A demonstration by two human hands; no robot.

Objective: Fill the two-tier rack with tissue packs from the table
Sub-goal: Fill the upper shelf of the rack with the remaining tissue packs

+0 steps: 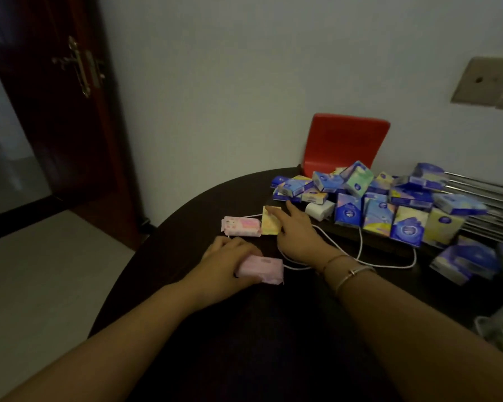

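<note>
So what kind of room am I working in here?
Probably a room in a home, not a shop or a lab: a dark wooden door with a brass handle, a round dark table, a red chair against the plain wall, and a wall plate.

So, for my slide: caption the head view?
Left hand grips a pink pack; right hand holds a yellow pack.

Dim room. Plain pale wall (215, 82) at the far side; dark wooden door (55, 111) with brass handle (80, 66) stood far left; light floor (41, 271); round dark table (244, 343) near; red chair (346, 140) beyond; beige wall plate (488, 82) far right.
</note>
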